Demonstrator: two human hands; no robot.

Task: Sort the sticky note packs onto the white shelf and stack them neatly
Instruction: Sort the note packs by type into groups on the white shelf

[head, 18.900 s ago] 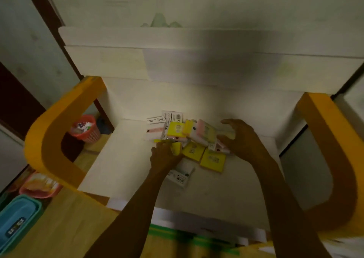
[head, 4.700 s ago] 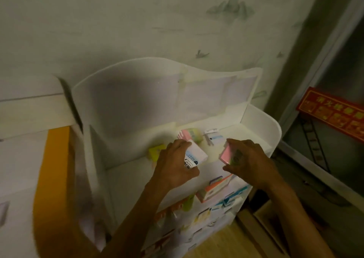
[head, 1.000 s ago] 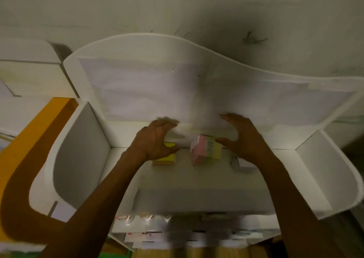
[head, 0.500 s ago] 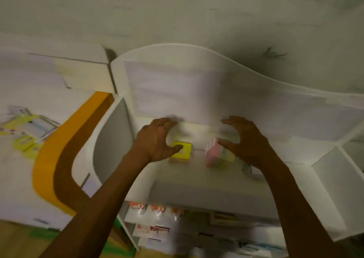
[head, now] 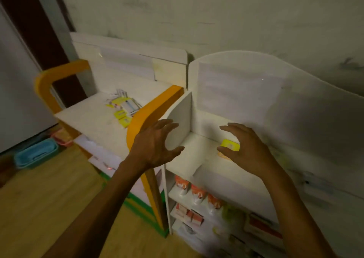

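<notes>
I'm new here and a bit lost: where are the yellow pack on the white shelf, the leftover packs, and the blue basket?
yellow pack [head: 230, 145], head view, top face.
leftover packs [head: 124, 108], head view, middle of pile.
blue basket [head: 36, 153], head view, rim.

We see dim room: stained pale wall [head: 236, 11], wood floor [head: 39, 198], dark doorframe [head: 29, 21], blue basket [head: 36, 152] on floor.

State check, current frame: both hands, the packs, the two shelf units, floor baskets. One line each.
left hand: open, fingers spread, holds nothing
right hand: open, fingers spread, holds nothing
yellow pack: flat on the white shelf, partly hidden by the right hand
white shelf: top tier holds the yellow pack; lower tiers stocked
loose packs: scattered, unstacked on the orange-trimmed shelf
orange-trimmed shelf: holds the loose packs
blue basket: on the floor
</notes>
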